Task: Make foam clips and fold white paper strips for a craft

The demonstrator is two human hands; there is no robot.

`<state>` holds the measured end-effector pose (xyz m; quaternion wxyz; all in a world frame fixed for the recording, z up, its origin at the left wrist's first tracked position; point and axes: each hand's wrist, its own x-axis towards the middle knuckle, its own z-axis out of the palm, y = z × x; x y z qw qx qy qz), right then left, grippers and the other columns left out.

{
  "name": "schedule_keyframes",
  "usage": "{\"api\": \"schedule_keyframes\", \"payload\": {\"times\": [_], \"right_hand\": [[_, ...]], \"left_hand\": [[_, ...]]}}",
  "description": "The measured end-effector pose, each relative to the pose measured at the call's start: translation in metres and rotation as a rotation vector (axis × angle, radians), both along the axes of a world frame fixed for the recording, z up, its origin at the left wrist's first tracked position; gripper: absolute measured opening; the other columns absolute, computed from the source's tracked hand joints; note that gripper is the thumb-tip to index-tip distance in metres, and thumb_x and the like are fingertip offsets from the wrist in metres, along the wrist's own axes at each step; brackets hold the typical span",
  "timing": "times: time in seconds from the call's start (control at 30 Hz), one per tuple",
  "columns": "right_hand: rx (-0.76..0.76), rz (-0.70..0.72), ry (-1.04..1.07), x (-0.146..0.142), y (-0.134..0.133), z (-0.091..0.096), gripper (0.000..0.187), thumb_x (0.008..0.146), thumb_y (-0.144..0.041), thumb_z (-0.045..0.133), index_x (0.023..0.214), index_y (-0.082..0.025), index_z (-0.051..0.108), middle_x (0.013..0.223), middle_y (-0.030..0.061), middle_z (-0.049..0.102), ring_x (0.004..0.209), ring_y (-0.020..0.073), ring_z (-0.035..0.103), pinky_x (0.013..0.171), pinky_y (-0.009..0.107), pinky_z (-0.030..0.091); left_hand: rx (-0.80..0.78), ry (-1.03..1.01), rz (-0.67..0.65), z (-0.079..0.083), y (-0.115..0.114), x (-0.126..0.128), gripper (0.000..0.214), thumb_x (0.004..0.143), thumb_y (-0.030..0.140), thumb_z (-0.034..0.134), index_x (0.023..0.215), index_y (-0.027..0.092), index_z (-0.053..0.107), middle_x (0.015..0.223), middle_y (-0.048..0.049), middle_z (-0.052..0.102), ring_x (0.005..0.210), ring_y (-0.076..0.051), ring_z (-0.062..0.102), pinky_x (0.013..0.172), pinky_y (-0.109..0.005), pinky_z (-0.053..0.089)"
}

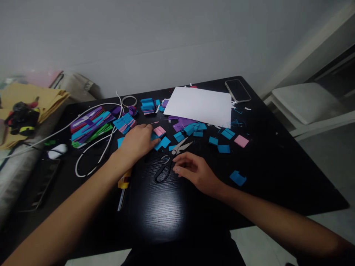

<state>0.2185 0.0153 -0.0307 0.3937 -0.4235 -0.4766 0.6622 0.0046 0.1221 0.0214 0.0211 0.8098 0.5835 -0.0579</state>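
My left hand (140,140) rests palm down on small blue paper pieces, its thumb apart from the bent fingers. Whatever lies beneath its palm is hidden. A small pink folded paper (159,131) and a blue paper square (165,142) are just right of its fingers. Black-handled scissors (174,152) lie on the table between my hands, blades spread and pointing away to the right. Beside their handles hovers my right hand (195,170), fingers loosely curled, thumb apart, nothing visible in it. More blue squares (195,128) are scattered beyond the scissors.
A white sheet (201,105) lies at the back, with a phone (237,91) to its right. Colourful paper strips (93,123) and a looped white cable (79,162) are at left. A yellow cutter (124,181) sits below my left forearm. A pink square (241,140) lies at right.
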Motion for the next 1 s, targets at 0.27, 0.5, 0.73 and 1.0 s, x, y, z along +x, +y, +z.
{"api": "schedule_keyframes", "payload": {"times": [0.27, 0.5, 0.73, 1.0], "right_hand": [[0.010, 0.003, -0.019, 0.001, 0.001, 0.001, 0.024, 0.084, -0.033, 0.077, 0.103, -0.020, 0.070, 0.091, 0.0030, 0.070, 0.081, 0.0166, 0.067, 0.074, 0.033, 0.055], [0.011, -0.003, -0.012, 0.001, 0.000, -0.001, 0.025, 0.084, -0.034, 0.079, 0.103, -0.020, 0.070, 0.092, 0.0031, 0.071, 0.081, 0.0167, 0.067, 0.073, 0.032, 0.056], [-0.095, -0.039, 0.163, 0.001, 0.004, 0.004, 0.035, 0.086, -0.048, 0.080, 0.103, -0.018, 0.073, 0.092, 0.0057, 0.076, 0.088, 0.0193, 0.074, 0.085, 0.037, 0.063], [-0.205, 0.006, 0.193, 0.000, 0.004, 0.005, 0.036, 0.078, -0.050, 0.087, 0.091, -0.019, 0.076, 0.088, 0.0007, 0.073, 0.088, 0.0186, 0.072, 0.089, 0.038, 0.064]], "left_hand": [[-0.022, 0.020, 0.005, -0.003, 0.003, 0.001, 0.033, 0.091, 0.034, 0.062, 0.110, 0.009, 0.069, 0.110, -0.0212, 0.074, 0.101, -0.036, 0.073, 0.085, -0.043, 0.056], [0.028, -0.040, 0.068, 0.019, 0.001, -0.006, 0.038, 0.090, 0.042, 0.062, 0.109, 0.011, 0.071, 0.107, -0.0187, 0.075, 0.098, -0.036, 0.072, 0.082, -0.043, 0.055], [-0.162, -0.459, 0.009, 0.031, -0.040, -0.003, 0.023, 0.085, 0.043, 0.071, 0.093, 0.021, 0.070, 0.083, -0.0009, 0.071, 0.073, -0.020, 0.066, 0.065, -0.031, 0.049], [0.038, -0.280, -0.381, 0.016, -0.096, 0.024, 0.019, 0.090, 0.020, 0.070, 0.108, 0.017, 0.066, 0.107, -0.0122, 0.069, 0.092, -0.030, 0.067, 0.079, -0.047, 0.058]]}}
